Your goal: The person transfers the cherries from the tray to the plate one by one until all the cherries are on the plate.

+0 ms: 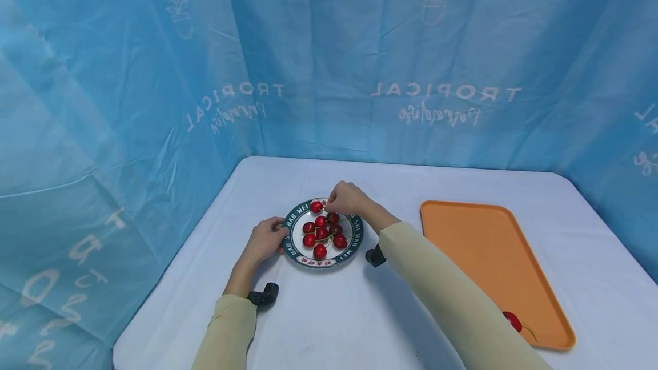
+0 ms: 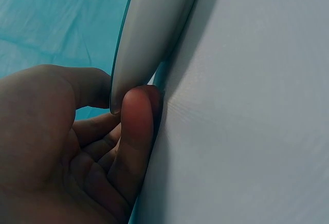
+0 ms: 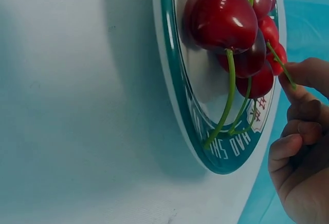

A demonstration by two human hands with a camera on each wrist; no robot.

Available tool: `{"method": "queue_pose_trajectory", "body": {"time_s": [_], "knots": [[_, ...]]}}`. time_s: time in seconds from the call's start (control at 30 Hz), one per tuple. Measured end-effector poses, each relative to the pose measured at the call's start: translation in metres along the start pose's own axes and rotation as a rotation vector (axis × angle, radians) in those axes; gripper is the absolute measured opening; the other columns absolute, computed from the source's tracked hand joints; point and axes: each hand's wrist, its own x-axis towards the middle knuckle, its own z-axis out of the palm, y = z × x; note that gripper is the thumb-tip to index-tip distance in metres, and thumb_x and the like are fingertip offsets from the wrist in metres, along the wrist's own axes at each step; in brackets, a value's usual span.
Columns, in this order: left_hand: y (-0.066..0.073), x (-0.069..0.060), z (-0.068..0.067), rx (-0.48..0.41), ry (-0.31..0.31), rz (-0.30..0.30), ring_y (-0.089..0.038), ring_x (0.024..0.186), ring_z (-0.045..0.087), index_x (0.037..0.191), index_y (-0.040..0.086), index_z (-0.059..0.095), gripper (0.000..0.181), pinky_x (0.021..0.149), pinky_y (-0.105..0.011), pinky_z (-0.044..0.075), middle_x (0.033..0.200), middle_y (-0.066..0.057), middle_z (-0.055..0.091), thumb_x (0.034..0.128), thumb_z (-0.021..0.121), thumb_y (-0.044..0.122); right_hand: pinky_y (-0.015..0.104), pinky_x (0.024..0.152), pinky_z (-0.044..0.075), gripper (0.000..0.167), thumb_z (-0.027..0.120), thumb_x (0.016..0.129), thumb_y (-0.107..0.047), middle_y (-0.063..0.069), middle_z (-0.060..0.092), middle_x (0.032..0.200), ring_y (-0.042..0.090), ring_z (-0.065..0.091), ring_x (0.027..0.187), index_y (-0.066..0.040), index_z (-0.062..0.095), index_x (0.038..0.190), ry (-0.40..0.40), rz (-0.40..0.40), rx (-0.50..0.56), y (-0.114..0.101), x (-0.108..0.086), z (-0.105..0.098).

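Note:
A round white plate with a dark green lettered rim bears several red cherries with green stems. At its left side my left hand grips the rim. The left wrist view shows one digit on the upper face of the plate and another under its edge. Over the far side of the plate, my right hand pinches a red cherry by its stem. In the right wrist view, curled fingers of the right hand are beside the plate, partly cut off by the frame.
An orange tray lies on the white table to the right. One cherry is near its front end, partly covered by the right sleeve. Blue printed curtains hang behind and at both sides.

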Motion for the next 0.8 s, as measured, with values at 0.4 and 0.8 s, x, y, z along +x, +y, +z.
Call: {"method": "queue_pose_trajectory", "body": {"time_s": [0.4, 0.8], "knots": [[-0.002, 0.002, 0.001, 0.013, -0.005, 0.001, -0.018, 0.066, 0.060, 0.132, 0.004, 0.055, 0.044, 0.058, -0.027, 0.047, 0.098, -0.010, 0.060, 0.0923, 0.056, 0.020, 0.027, 0.068, 0.050, 0.023, 0.069, 0.087, -0.030, -0.002, 0.066, 0.080, 0.016, 0.061, 0.078, -0.011, 0.076, 0.097, -0.003, -0.021, -0.010, 0.002, -0.005, -0.001], [0.000, 0.001, -0.001, 0.004, -0.021, -0.013, -0.019, 0.062, 0.060, 0.134, 0.003, 0.053, 0.044, 0.050, -0.022, 0.043, 0.099, -0.012, 0.059, 0.0925, 0.055, 0.019, 0.029, 0.073, 0.051, 0.025, 0.068, 0.087, -0.029, 0.000, 0.066, 0.098, 0.016, 0.059, 0.089, -0.013, 0.073, 0.106, 0.025, -0.050, 0.044, 0.006, -0.016, -0.006]]}}
